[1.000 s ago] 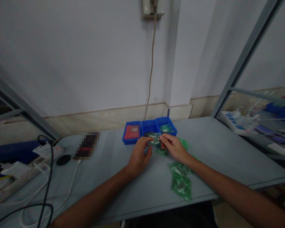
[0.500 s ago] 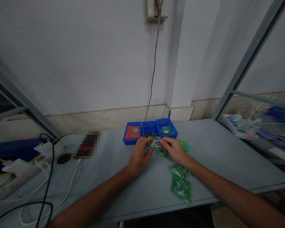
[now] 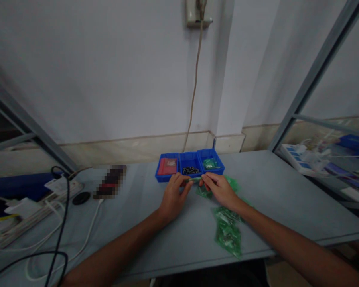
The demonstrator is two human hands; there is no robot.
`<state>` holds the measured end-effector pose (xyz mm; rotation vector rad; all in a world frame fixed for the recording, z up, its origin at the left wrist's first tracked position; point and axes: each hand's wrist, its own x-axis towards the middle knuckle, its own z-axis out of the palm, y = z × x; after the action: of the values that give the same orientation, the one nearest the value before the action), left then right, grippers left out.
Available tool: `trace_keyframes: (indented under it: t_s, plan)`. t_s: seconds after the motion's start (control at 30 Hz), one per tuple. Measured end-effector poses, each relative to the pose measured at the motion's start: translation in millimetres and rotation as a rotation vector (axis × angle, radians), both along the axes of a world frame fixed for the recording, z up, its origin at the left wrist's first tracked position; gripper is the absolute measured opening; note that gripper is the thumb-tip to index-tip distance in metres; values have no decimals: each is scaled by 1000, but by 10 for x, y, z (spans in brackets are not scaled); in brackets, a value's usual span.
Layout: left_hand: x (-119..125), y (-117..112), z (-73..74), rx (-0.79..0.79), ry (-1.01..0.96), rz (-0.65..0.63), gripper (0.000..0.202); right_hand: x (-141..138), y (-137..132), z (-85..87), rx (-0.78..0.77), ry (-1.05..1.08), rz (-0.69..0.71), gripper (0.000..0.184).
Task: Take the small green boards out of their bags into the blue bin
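Note:
My left hand (image 3: 173,195) and my right hand (image 3: 219,189) meet just in front of three blue bins, fingers closed on opposite ends of a small greenish plastic packet (image 3: 194,179). It shows nearly edge-on, as a thin strip. Red packets (image 3: 167,166) lie in the left bin (image 3: 160,178). The middle bin (image 3: 188,159) contains small black-and-white pieces (image 3: 191,170). Inside the right bin (image 3: 208,153) are greenish packets (image 3: 210,162). Green plastic bags (image 3: 228,231) with shiny contents lie below and under my right forearm; another part (image 3: 204,192) shows behind that hand.
On the left lie a pixelated phone-like object (image 3: 110,181) with a white cable, a round black disc (image 3: 81,198), a power strip (image 3: 8,227) and loose black cable (image 3: 66,207). Another power strip (image 3: 299,161) sits beyond the right frame bar (image 3: 305,91).
The packet has tilted from showing its broad shiny face to nearly edge-on. More of the middle bin's pieces now show. Both hands keep their hold in about the same place.

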<state>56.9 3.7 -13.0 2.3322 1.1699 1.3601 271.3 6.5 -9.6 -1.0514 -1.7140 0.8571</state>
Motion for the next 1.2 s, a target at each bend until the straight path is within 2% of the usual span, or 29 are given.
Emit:
trace_keyframes:
  t_s: [0.2, 0.27, 0.4, 0.57, 0.77, 1.03, 1.2]
  plan:
    - [3, -11, 15, -30, 18, 7, 27, -24, -50, 108, 250, -9, -24, 39]
    - [2, -12, 13, -53, 9, 7, 28, -30, -59, 131, 281, 6, -31, 36]
    - [-2, -7, -2, -101, -15, 0, 28, -25, -54, 98, 196, 63, -38, 32]
    - [-11, -9, -16, -130, -17, -23, 28, -11, -39, 21, 47, 48, 32, 28]
    - [-6, -13, 2, -121, -8, -26, 35, -19, -18, 9, 97, 16, 74, 16]
    - [-17, -8, 31, -150, -7, -3, 40, 7, -4, 10, 95, -23, 66, 15]
    - [-2, -5, 63, -160, 28, -55, 34, 20, 6, 25, 217, -32, -4, 10]
